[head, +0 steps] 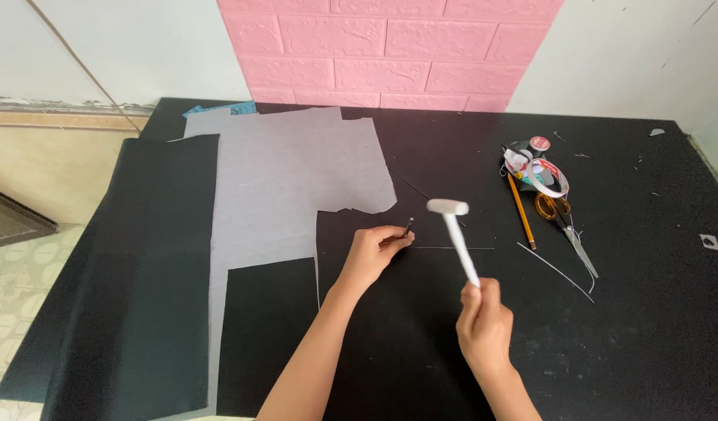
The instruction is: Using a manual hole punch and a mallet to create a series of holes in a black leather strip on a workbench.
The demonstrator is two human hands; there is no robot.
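Head view, looking down on a black table (647,327) set against a wall with one pink brick-pattern panel (390,51). Two hands are at work. The left hand (370,253) has its fingers pinched shut around one small dark punch (409,227), held upright with its tip on a black sheet (405,312) that lies near the middle of the table. The right hand (483,323) is closed in a fist around the handle of one white hammer (455,230), whose head hangs in the air just right of the punch and above it, not touching it.

To the left lies one large grey sheet (289,179) with a stepped cut edge, and over its left side one long black sheet (133,273) that overhangs the table's edge. A smaller black piece (265,327) sits on the grey sheet's lower part.

At the right, well apart from the hands, lie one yellow pencil (522,212), one pair of scissors with orange handles (565,226), and one roll of tape (538,145) beside a tangle of measuring tape (542,175). A few small scraps dot the table's right side.
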